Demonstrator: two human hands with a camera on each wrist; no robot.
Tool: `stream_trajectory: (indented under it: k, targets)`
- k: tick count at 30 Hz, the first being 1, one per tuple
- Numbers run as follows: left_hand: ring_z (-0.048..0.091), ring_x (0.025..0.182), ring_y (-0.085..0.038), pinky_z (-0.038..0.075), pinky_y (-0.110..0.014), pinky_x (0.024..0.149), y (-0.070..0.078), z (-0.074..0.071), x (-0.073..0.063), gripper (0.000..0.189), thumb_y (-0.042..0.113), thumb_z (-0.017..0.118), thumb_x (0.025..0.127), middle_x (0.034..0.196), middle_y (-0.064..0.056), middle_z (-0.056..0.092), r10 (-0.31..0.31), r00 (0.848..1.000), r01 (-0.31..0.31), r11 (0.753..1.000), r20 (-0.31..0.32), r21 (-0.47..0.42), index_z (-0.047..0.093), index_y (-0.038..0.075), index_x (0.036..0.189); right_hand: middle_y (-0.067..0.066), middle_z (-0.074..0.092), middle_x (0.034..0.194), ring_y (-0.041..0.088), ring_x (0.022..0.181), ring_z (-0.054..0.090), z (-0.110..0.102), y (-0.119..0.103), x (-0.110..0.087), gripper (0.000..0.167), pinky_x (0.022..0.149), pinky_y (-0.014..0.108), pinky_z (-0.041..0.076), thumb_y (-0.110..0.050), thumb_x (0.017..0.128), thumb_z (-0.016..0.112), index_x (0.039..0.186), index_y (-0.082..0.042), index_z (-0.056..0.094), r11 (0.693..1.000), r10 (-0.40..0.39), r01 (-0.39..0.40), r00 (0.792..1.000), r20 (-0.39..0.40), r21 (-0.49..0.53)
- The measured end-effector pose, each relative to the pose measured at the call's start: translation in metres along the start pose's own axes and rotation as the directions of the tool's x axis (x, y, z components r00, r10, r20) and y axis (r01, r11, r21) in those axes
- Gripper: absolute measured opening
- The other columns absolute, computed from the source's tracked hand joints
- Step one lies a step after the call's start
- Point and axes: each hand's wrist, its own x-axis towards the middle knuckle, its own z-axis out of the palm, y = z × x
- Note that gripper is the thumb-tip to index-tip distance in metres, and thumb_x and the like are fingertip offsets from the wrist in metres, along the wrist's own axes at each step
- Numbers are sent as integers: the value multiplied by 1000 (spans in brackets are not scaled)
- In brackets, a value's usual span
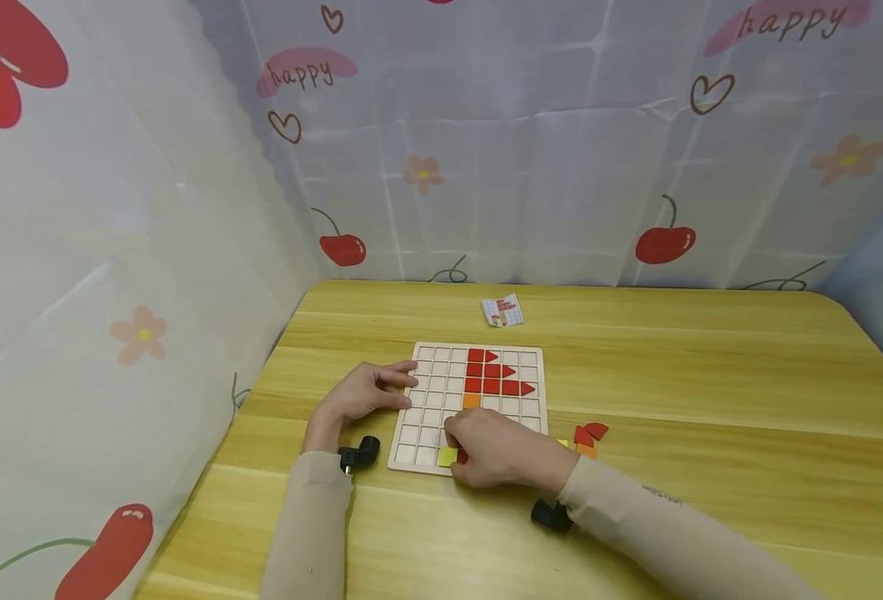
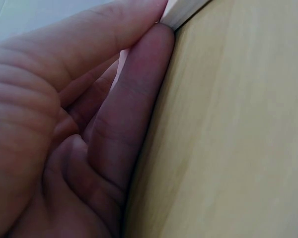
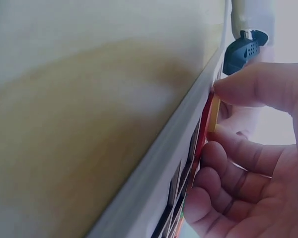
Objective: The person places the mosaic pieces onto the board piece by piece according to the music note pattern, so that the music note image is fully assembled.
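A pale wooden grid board (image 1: 421, 421) lies on the table. My left hand (image 1: 362, 390) rests at its left side, thumb and fingertips touching the edge; the left wrist view shows the fingertips (image 2: 156, 44) against the board's side. My right hand (image 1: 497, 448) is over the lower middle of the board, pinching a yellow tile (image 1: 447, 457) between thumb and forefinger near the bottom row. A red piece (image 3: 204, 119) lies right by that tile, mostly hidden by the hand. Higher up sit rows of red squares (image 1: 474, 371) ending in red triangles (image 1: 527, 388), with an orange square (image 1: 471, 401) below.
Right of the board lie loose pieces: red quarter-rounds (image 1: 596, 430), an orange piece (image 1: 586, 451) and a partly hidden yellow one (image 1: 562, 443). A small picture card (image 1: 502, 310) is behind the board. Printed curtains stand behind and to the left of the table (image 1: 681, 358).
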Motion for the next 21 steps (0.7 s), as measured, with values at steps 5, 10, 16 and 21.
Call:
stream_trajectory:
  k: [5,10,16,21]
  targets:
    - [37,153,-13,42,-27,111,1,0,-1,34,13,85,84,150,9,59,-5,1000,5,1000,0,10,80,18,118,-10,47,66,6,62,45,1,-3,1,17,55,23,36,-18,77,74,79,-14,57,999,-8,7,1000,-30,-34]
    - [37,153,-14,44,-19,105,1,0,0,34,13,85,85,151,9,58,-3,1000,3,1000,3,5,80,18,118,-9,46,66,7,62,44,0,-4,1,18,55,23,35,-18,76,74,78,-14,56,999,0,-2,1000,-31,-49]
    - [37,153,-14,44,-15,100,2,-1,0,34,13,85,84,151,9,58,-7,1000,7,1000,-3,1,80,18,117,-9,46,68,7,62,44,-1,-5,2,20,55,23,34,-21,78,76,79,-15,56,998,7,-9,999,-32,-56]
    - [37,153,-14,43,-20,106,3,0,-1,33,14,85,85,151,10,58,-21,1000,21,1000,4,-2,80,18,117,-8,47,70,7,63,44,-3,-7,0,20,55,24,34,-23,80,76,80,-16,58,997,14,-14,1000,-4,-74]
